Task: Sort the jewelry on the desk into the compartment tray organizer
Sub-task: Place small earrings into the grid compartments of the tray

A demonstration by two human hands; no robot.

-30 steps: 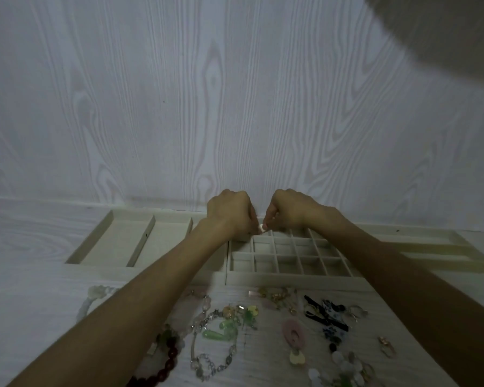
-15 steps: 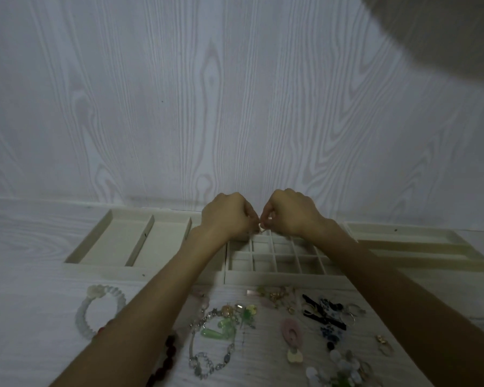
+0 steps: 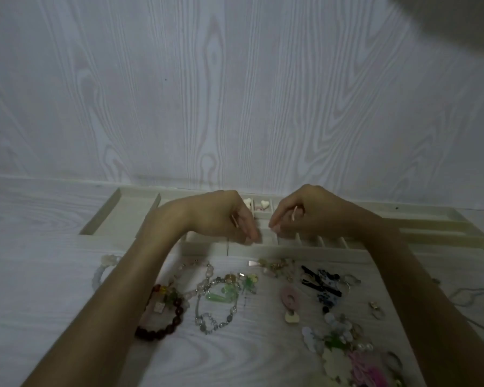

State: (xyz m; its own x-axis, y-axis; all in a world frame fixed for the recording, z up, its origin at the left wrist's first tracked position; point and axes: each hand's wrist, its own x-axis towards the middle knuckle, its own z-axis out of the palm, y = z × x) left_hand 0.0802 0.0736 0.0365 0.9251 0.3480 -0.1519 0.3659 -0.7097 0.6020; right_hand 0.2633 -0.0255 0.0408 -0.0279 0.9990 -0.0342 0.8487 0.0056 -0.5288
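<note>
Nearest to me, jewelry lies scattered on the pale wood-grain desk [image 3: 39,275] between my two forearms. At the near left is a dark red bead bracelet [image 3: 166,319], and to its right a silver chain bracelet [image 3: 217,305] with green beads. Right of that lies a pink oval earring [image 3: 290,301], then a cluster of black and blue pieces [image 3: 320,284]. At the near right edge sits a blurred heap of pink and white pieces [image 3: 355,358].

Beyond the jewelry stands the cream compartment tray [image 3: 118,216], running left to right against the wall. My hands hover over its grid of small squares, a short gap between them. My left hand [image 3: 221,216] has its fingers bunched downward, pinching a small thin earring [image 3: 234,220]. My right hand [image 3: 299,213] mirrors it, fingers curled around a second small earring [image 3: 294,214]. Farther back, between the hands, two white heart pieces [image 3: 264,203] rest in the far squares.
</note>
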